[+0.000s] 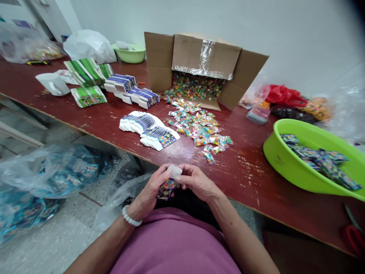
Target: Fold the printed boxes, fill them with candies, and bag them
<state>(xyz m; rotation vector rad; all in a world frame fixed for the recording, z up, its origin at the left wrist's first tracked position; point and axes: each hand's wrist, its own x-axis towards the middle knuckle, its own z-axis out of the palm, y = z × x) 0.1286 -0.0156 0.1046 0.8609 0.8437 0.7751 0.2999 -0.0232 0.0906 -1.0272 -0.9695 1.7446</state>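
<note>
A small purple printed box (168,186) with a white flap is held close to my body, just past the table's front edge. My left hand (152,189) is wrapped round its left side. The fingers of my right hand (196,180) pinch the white flap at its top. On the table in front lies a fanned row of flat purple cartons (149,129). Small clear packets of colourful candy (199,127) spill from an open cardboard box (207,57) lying on its side.
A green basin (299,173) at the right holds filled purple packs. Bundled green cartons (88,97), purple stacks (144,97) and a white mug (53,83) are at the left. Plastic bags (74,171) lie on the floor. Scissors (353,232) lie at the right edge.
</note>
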